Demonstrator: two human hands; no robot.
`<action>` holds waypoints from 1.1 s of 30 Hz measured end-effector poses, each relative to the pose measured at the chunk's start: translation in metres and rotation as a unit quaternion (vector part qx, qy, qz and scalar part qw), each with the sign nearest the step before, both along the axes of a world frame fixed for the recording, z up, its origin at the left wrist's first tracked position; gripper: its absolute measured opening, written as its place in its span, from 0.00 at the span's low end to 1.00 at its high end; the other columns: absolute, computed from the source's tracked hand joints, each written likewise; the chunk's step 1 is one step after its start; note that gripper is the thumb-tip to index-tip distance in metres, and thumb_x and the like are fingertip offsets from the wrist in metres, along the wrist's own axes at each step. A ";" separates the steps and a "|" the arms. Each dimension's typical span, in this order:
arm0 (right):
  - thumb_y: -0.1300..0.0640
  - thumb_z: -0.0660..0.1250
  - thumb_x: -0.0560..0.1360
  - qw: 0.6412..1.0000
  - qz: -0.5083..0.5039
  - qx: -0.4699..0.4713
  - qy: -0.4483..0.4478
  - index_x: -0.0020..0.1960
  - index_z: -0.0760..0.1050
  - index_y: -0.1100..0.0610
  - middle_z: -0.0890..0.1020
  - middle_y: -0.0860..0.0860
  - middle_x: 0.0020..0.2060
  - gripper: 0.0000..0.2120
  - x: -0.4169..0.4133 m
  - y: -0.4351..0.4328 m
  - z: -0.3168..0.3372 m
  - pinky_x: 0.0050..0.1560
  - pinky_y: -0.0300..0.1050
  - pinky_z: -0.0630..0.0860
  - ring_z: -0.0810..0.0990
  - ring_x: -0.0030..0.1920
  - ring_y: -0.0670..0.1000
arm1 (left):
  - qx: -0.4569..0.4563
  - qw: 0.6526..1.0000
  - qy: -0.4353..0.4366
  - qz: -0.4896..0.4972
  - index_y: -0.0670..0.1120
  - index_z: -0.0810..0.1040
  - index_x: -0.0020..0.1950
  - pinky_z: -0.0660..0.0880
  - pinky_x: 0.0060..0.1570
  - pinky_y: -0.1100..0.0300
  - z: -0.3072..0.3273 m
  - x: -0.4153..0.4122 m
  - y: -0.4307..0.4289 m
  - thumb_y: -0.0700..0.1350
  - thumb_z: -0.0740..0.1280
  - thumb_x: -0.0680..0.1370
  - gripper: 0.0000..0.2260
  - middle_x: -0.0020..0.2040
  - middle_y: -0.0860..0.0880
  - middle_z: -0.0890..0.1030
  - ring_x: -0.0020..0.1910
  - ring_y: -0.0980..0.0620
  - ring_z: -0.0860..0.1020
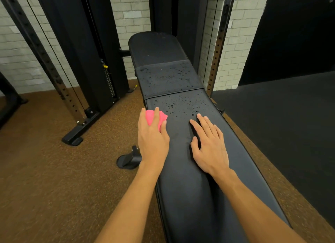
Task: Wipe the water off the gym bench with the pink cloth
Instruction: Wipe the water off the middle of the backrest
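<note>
Head view, looking down the length of a black padded counter that runs away from the person.

- Left hand: palm down at the counter's left edge, fingers spread and nearly straight, pressing on the pink cloth. The thumb lies along the cloth's right side. It is a flat press, with no pinch that I can see.
- Pink cloth: bunched or folded under the left fingers, showing between and beyond them, on the left rim of the near pad.
- Right hand: flat on the counter, fingers straight and slightly fanned, holding nothing. It lies near the left hand, apart from it, toward the counter's right half.
- Water drops: scattered beads on the near pad just ahead of both hands, the closest ones just beside the cloth. More beads cover the middle pad. The far pad shows only a few specks.
- The pad surface beneath and behind the hands looks smooth, with no beads visible.

Surroundings: brown speckled floor on the left, black matting on the right. A weight stack stands before a pale brick wall. A drilled upright rises beyond the counter's right side. A black foot sits on the floor beside the left wrist.
</note>
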State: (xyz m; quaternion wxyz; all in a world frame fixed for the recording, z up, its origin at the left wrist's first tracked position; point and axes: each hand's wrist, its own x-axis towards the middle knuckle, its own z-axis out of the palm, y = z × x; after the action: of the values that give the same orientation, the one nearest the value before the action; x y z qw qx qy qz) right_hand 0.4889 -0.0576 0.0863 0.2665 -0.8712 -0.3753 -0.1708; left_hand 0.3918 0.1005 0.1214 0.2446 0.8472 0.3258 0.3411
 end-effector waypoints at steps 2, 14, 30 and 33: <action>0.49 0.55 0.84 1.000 -0.004 0.005 -0.001 0.84 0.65 0.47 0.59 0.45 0.86 0.28 -0.001 0.000 0.002 0.86 0.50 0.49 0.51 0.87 0.46 | -0.032 0.999 -0.003 0.017 0.54 0.62 0.86 0.64 0.79 0.43 0.012 0.017 0.017 0.52 0.60 0.88 0.25 0.87 0.43 0.53 0.85 0.42 0.56; 0.48 0.57 0.84 1.000 -0.009 0.022 0.007 0.83 0.67 0.46 0.62 0.44 0.85 0.27 0.000 0.000 0.001 0.86 0.54 0.54 0.52 0.86 0.44 | 0.021 1.000 -0.023 0.002 0.52 0.60 0.86 0.76 0.62 0.47 -0.002 0.009 0.014 0.49 0.61 0.88 0.26 0.79 0.40 0.60 0.74 0.40 0.69; 0.49 0.59 0.84 0.999 -0.005 0.045 0.006 0.81 0.70 0.48 0.64 0.45 0.84 0.26 0.001 -0.001 -0.001 0.85 0.54 0.57 0.55 0.86 0.44 | 0.074 0.997 0.026 0.001 0.50 0.63 0.85 0.74 0.66 0.41 0.002 0.024 0.026 0.47 0.61 0.88 0.25 0.79 0.36 0.60 0.74 0.36 0.64; 0.49 0.58 0.84 0.999 -0.005 0.042 0.009 0.82 0.69 0.48 0.64 0.44 0.84 0.26 0.000 -0.002 -0.001 0.85 0.54 0.56 0.55 0.86 0.44 | 0.103 0.993 0.065 0.000 0.50 0.62 0.86 0.66 0.77 0.41 0.017 0.043 0.040 0.47 0.60 0.88 0.25 0.83 0.36 0.58 0.81 0.36 0.58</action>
State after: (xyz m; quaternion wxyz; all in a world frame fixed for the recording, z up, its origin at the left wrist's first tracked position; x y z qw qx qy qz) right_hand 0.4892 -0.0593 0.0848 0.3049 -0.8627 -0.3612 -0.1800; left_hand 0.4351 0.1407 0.1380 0.1340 0.8880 0.3044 0.3174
